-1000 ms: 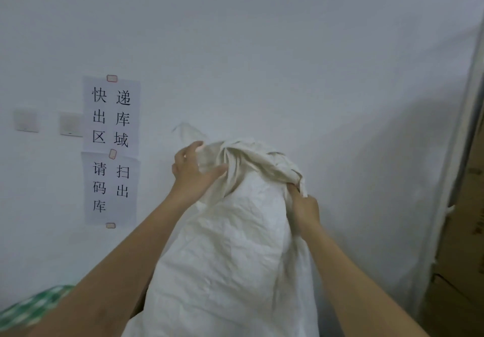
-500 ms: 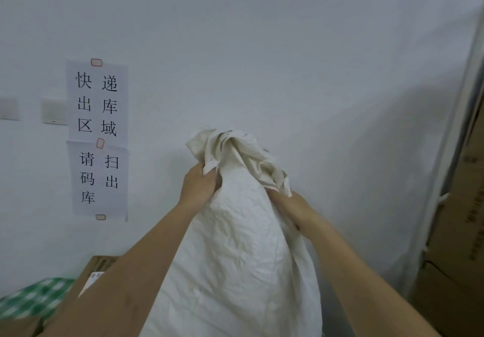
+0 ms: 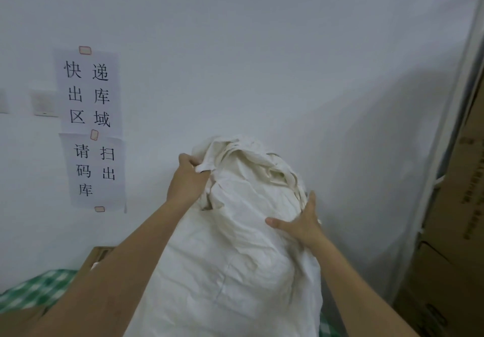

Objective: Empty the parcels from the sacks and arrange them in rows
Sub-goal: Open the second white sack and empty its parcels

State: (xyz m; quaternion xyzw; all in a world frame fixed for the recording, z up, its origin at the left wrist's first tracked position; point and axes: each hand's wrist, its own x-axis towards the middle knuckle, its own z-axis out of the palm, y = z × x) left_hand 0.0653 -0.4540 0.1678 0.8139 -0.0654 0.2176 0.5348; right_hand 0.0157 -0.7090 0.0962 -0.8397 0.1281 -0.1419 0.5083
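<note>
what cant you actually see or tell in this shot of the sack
- Parcels: none visible in the head view; the white sack cloth hides its contents.
- Sack bottom: cut off by the lower frame edge.
- Left hand fingers: partly buried in the bunched sack top.
- Right hand fingers: wrapped behind the sack's side.
- Print on the cardboard boxes: blurred, cut by the right edge.
- Box behind the left forearm: mostly hidden.

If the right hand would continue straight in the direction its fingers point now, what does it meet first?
Probably the bunched top of the white sack, whose side the right hand already rests on. Beyond lies the white wall, though depth is unclear.
</note>
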